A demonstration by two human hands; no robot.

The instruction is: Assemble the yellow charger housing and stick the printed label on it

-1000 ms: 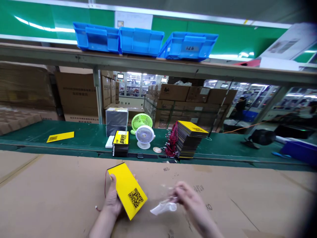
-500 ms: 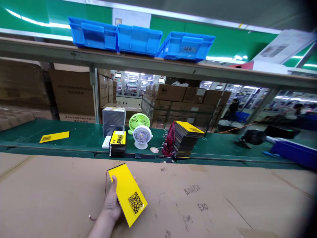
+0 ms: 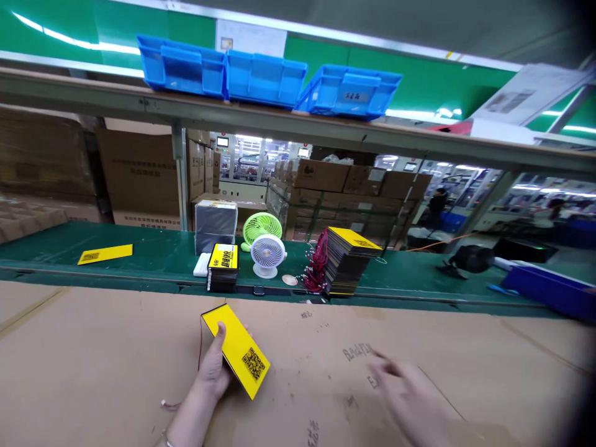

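Observation:
My left hand [image 3: 215, 366] grips a flat yellow panel with a QR code [image 3: 238, 352], its thumb on the yellow face and its fingers hidden underneath. The panel is tilted above the cardboard. A thin dark red wire [image 3: 200, 341] hangs from the panel's far left corner, and a small white connector [image 3: 162, 403] shows beside my forearm. At the lower right, my right hand [image 3: 405, 388] is smeared by motion over the cardboard, apart from the panel; its fingers are too blurred to read.
Brown cardboard [image 3: 116, 354] covers the near bench. Behind it, the green bench [image 3: 153, 257] bears a stack of similar panels [image 3: 349, 261] with bundled red wires, a white fan [image 3: 267, 253], a green fan [image 3: 261, 226] and a loose yellow panel [image 3: 105, 254]. Blue bins [image 3: 265, 77] stand on the shelf above.
My right hand has come into view from the lower right. My left hand still holds the yellow panel, now slightly higher and tilted differently.

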